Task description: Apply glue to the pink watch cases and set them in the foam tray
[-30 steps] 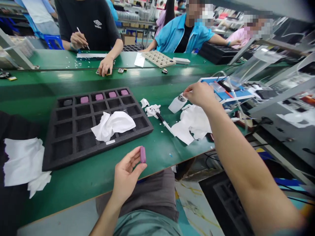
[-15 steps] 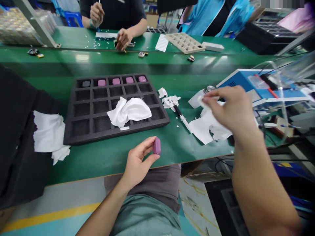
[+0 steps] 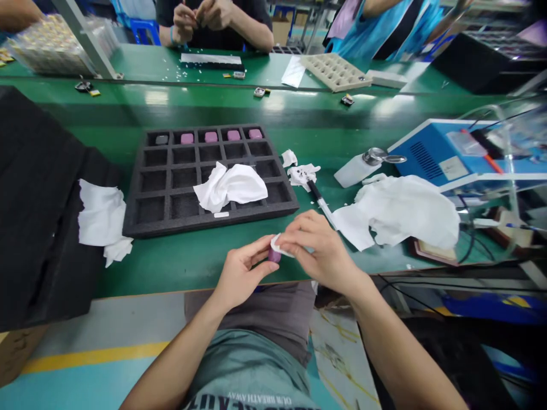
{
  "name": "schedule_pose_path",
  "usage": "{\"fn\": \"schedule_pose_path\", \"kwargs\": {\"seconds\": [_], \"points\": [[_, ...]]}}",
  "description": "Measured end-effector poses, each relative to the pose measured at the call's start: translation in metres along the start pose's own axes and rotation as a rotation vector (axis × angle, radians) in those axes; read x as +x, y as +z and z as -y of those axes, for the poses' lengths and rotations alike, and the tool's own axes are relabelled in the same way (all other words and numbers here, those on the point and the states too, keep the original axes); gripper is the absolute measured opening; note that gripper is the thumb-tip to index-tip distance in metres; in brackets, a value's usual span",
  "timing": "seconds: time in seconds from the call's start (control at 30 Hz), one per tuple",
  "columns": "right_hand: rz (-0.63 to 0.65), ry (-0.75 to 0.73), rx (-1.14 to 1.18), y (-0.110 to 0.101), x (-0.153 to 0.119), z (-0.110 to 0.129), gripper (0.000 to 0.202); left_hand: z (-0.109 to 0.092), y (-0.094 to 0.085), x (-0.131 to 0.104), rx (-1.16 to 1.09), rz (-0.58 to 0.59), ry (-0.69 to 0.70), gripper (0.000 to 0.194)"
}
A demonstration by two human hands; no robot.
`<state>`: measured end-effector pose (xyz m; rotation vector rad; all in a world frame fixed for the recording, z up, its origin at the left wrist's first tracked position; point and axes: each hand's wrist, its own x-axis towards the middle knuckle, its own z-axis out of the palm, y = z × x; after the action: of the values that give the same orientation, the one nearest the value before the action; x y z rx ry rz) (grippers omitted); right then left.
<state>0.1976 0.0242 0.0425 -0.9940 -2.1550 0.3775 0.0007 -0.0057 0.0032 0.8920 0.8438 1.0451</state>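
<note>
One case (image 3: pixel 274 257), long axis near upright, pinched in your left hand (image 3: pixel 240 274), right hand (image 3: pixel 319 249) grasping wipe (image 3: pixel 276 244), five more cases (image 3: pixel 211 137) in tray (image 3: pixel 171 228)

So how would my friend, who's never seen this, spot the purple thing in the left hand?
On the green table, find the black tray. Between its near-right corner and the table's near edge, the left hand pinches the purple piece. Unlike the four similar pieces in the tray's far row, it's outside, with a white scrap in the right hand touching it.
</note>
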Motion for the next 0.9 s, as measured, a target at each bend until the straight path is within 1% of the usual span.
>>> {"fn": "schedule_pose_path", "kwargs": {"seconds": [0.07,0.2,0.3,0.33,0.4,0.53,0.63,0.7,0.77,0.8,0.83,0.9], "points": [[0.051,-0.029,-0.012,-0.004,-0.001,0.004,0.016,0.001,0.000,-0.001,0.000,-0.014,0.003,0.051],[0.047,-0.033,-0.029,-0.006,-0.001,0.013,0.013,0.000,0.001,-0.001,0.022,-0.018,0.029,0.053],[0.089,-0.055,-0.030,-0.005,0.001,0.013,0.016,0.000,0.001,-0.002,0.056,-0.021,0.043,0.050],[0.084,-0.061,-0.030,-0.006,0.002,0.011,0.016,-0.001,0.001,-0.002,0.068,-0.022,0.053,0.050],[0.033,-0.038,-0.048,-0.008,0.005,0.002,0.014,-0.001,0.000,-0.003,0.082,-0.010,0.085,0.050],[-0.090,0.088,-0.091,-0.015,0.009,-0.014,0.011,-0.002,-0.001,-0.005,0.080,0.010,0.160,0.047],[-0.171,0.137,-0.051,-0.015,0.005,-0.010,0.011,-0.002,-0.001,-0.005,0.081,0.005,0.180,0.046],[-0.196,0.155,-0.047,-0.017,0.001,-0.005,0.009,-0.001,-0.002,-0.004,0.080,0.013,0.184,0.046],[-0.215,0.173,-0.097,-0.028,-0.001,-0.008,0.008,-0.001,-0.002,-0.003,0.073,0.014,0.188,0.046],[-0.239,0.192,-0.154,-0.039,0.001,-0.014,0.008,-0.001,-0.002,-0.003,0.071,0.008,0.185,0.046],[-0.279,0.220,-0.236,-0.053,0.005,-0.024,0.008,-0.001,-0.002,-0.003,0.070,0.000,0.180,0.046],[-0.364,0.334,-0.455,-0.088,0.020,-0.054,0.012,-0.001,-0.003,-0.002,0.083,-0.019,0.161,0.047]]}}
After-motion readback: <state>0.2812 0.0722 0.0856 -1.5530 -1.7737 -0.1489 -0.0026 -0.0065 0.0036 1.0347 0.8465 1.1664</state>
